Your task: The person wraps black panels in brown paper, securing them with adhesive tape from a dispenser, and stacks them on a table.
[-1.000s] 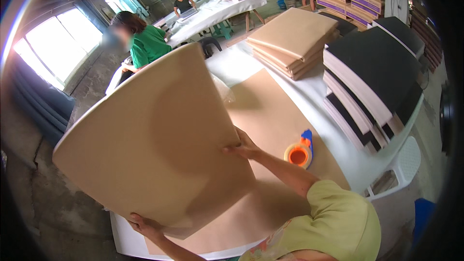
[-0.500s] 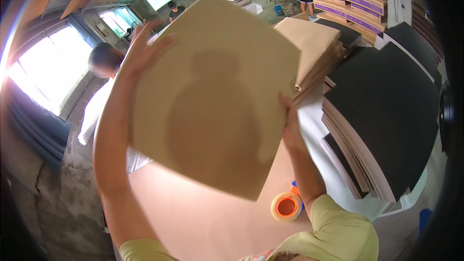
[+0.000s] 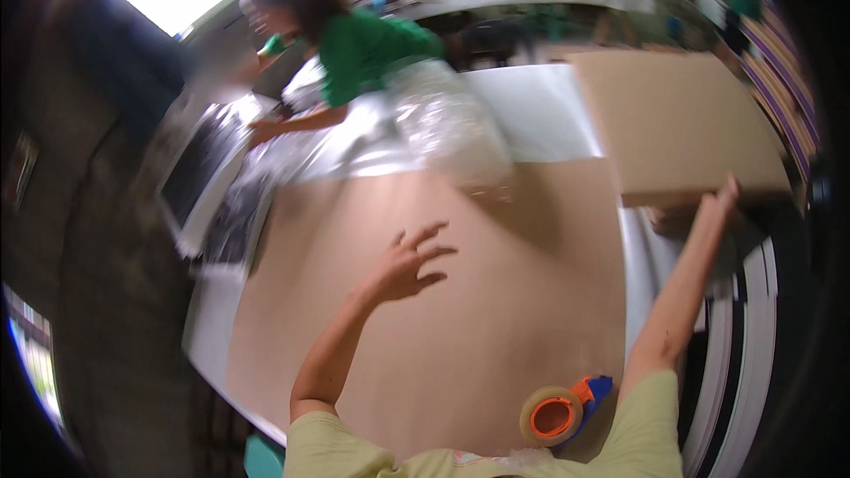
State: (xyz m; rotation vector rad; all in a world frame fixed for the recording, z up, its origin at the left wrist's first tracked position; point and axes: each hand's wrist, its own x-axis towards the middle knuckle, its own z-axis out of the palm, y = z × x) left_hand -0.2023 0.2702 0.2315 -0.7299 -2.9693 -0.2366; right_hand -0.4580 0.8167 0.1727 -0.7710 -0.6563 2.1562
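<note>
My left hand [image 3: 403,267] hangs open over the brown paper sheet [image 3: 443,319], fingers spread and holding nothing; whether the palm touches the paper or floats just above it I cannot tell, but the splay suits pressing a wide sheet flat so it does not curl or slide. My right hand [image 3: 713,208] reaches far out to the right and up, its fingertips against the lower edge of the tan cardboard board [image 3: 673,128]. The hand looks mostly open there, propping or nudging the board rather than clamping it, though motion blur hides whether any finger curls round the edge. The board lies tilted, well beyond my left hand and partly over the far right corner of the paper, with the stack of dark and white boards [image 3: 753,336] below my right forearm. A board this broad is easiest steered from its rim with a flat hand, which is probably why my arm is stretched so straight. The orange tape dispenser [image 3: 562,412] sits on the paper's near edge, close to my right elbow and within easy reach of either hand. Across the white table [image 3: 540,111], past my left fingertips, a person in a green top [image 3: 372,49] leans over crumpled clear plastic wrap [image 3: 425,137].
</note>
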